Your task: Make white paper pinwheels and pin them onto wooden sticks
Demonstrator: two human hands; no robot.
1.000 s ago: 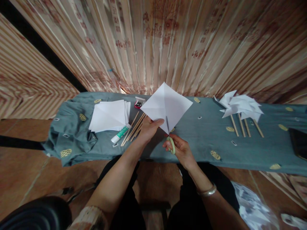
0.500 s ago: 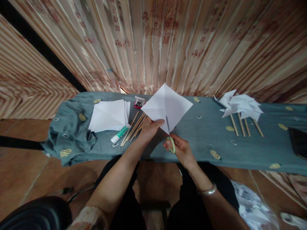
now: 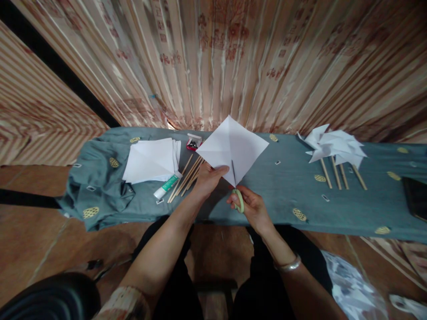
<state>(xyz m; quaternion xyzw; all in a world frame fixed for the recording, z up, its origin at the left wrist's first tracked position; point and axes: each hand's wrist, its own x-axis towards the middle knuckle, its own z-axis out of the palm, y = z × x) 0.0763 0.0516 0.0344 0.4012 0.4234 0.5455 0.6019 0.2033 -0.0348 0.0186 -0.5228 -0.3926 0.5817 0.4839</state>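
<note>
A square sheet of white paper (image 3: pixel 233 142) with crossing creases is held up cornerwise above the table. My left hand (image 3: pixel 211 177) pinches its lower left edge, thumb on top. In my right hand (image 3: pixel 250 204) are scissors (image 3: pixel 239 202) with pale green handles, fingers through the loops. Their dark blade lies over the paper at its bottom corner, pointing up along the crease toward the middle. The other blade is hidden behind the sheet. Just left of my left hand lie several thin wooden sticks (image 3: pixel 187 178) and a green and white glue stick (image 3: pixel 167 186).
On the left is a stack of white paper (image 3: pixel 150 160), with a small red box (image 3: pixel 193 143) of dark pins or beads near it. Paper pinwheels (image 3: pixel 335 144) on sticks lie at the right. A dark object (image 3: pixel 414 198) sits at the cloth-covered table's (image 3: pixel 287 178) right end.
Almost nothing differs. The paper, scissors and both hands hold nearly the same place, with only a very slight shift of the scissor blade.
</note>
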